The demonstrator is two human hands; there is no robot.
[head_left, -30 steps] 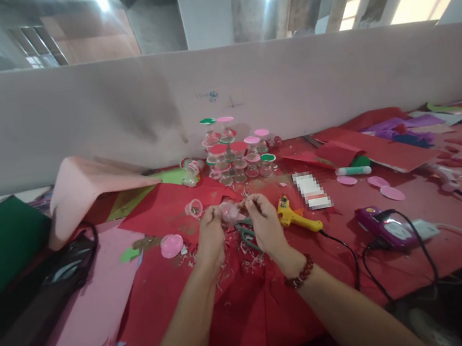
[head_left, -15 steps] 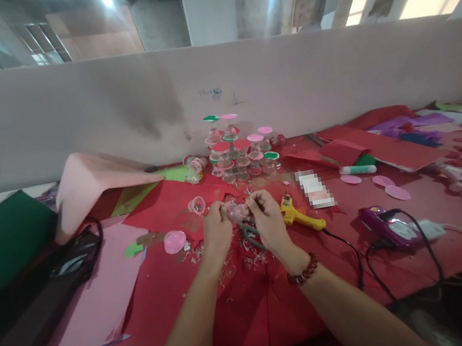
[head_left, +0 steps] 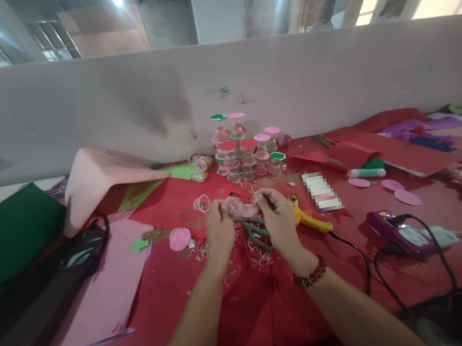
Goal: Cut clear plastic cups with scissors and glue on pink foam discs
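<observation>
My left hand (head_left: 219,232) and my right hand (head_left: 278,218) are both closed on a small clear cup with a pink disc (head_left: 240,207), pinched between them just above the red paper. Green-handled scissors (head_left: 256,234) lie under my hands among pale paper shreds (head_left: 259,260). Beside my right hand lies a yellow glue gun (head_left: 308,220). Behind my hands stands a stack of small clear cups with coloured tops (head_left: 245,149). A loose clear cup (head_left: 201,204) and a pink disc (head_left: 179,239) lie to the left.
Red paper sheets (head_left: 255,312) cover the table. A green roll (head_left: 2,243), a black bag (head_left: 54,287) and pink card (head_left: 100,178) lie left. A purple device with cables (head_left: 395,227), a glue stick (head_left: 365,173) and pink discs (head_left: 405,196) lie right. A grey partition (head_left: 113,110) stands behind.
The view has shifted slightly, so everything sits a little further right in the picture. My hands stay closed on the small cup, with small finger movements only.
</observation>
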